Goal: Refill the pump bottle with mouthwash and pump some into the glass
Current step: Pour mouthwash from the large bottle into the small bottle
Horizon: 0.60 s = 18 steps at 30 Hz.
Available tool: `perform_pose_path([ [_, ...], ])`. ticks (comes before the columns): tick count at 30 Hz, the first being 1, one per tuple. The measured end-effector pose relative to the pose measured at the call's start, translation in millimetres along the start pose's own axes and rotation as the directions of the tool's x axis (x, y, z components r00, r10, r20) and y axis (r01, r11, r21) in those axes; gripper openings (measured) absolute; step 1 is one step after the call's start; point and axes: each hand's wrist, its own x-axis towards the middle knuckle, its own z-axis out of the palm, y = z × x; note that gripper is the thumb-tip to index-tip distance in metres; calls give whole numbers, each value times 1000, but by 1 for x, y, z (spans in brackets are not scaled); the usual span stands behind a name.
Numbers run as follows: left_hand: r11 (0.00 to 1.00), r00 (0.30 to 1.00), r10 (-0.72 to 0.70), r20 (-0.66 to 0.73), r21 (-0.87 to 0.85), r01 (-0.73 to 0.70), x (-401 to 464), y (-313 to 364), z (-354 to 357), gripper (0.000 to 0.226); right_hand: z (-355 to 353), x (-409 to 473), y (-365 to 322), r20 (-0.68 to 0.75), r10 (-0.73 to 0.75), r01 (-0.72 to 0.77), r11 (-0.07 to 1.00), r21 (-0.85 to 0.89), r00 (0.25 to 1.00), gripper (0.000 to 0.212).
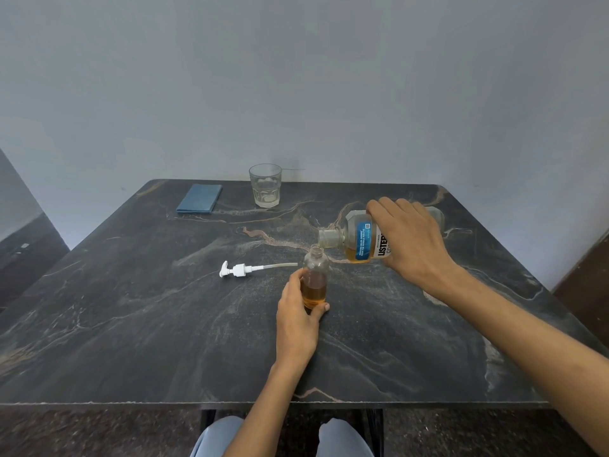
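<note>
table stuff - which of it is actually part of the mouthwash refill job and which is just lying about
Part of the job:
- small bottle, part full, steadied by the left hand
- mouthwash bottle, tipped over it in the right hand
- pump head, lying off the bottle
- glass, at the far edge

Just lying about:
- blue folded cloth

— Anything legible?
— Only on the mouthwash bottle (365, 240), tipped on its side: large black letters "LISTER" on a white label band, cut off by the right hand (412, 239).
— Below that?
— "CO", then covered (same hand). White lines on the blue panel, too small to make out.
— Elsewhere?
— Nothing readable on the pump bottle (315, 278), glass (265, 186) or desk (131, 324).
</note>
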Motion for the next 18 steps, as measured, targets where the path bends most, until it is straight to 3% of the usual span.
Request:
perform_pose_path([
  [18, 1000, 1000, -6, 4, -8, 6, 0, 0, 0, 66, -1, -1, -1, 9, 3, -4, 1000, 13, 1000, 65],
])
